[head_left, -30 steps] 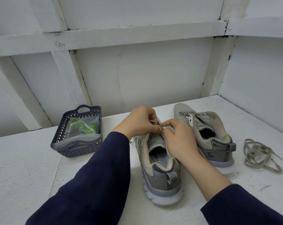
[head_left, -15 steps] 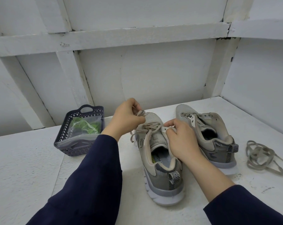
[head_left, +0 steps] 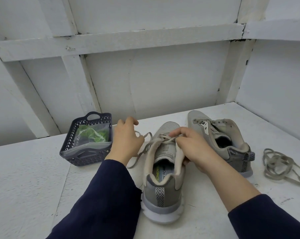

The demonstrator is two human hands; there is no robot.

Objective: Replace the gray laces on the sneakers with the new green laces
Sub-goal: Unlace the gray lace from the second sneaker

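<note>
Left hand (head_left: pixel 126 140) now drawn off to the left of the near sneaker (head_left: pixel 163 171), away from where it pinched at the eyelets a second ago; fingers loosely curled, back of hand up, with the gray lace (head_left: pixel 142 149) trailing out from under it toward the shoe. Cannot tell whether actually gripping the lace. Just beyond and left of that hand: dark basket (head_left: pixel 69 152) holding a clear bag of green laces (head_left: pixel 92 134), unmoved. Right hand (head_left: pixel 191 149) kept at the shoe's tongue, thumb and forefinger closed on the lace crossing at the upper eyelets, palm wrapped against the collar. Past the right hand: far sneaker (head_left: pixel 220 138), already unlaced, standing on the worktop (head_left: pixel 25 178). Further right, well apart from both hands: removed gray lace (head_left: pixel 280 165) lying in a loose heap.
</note>
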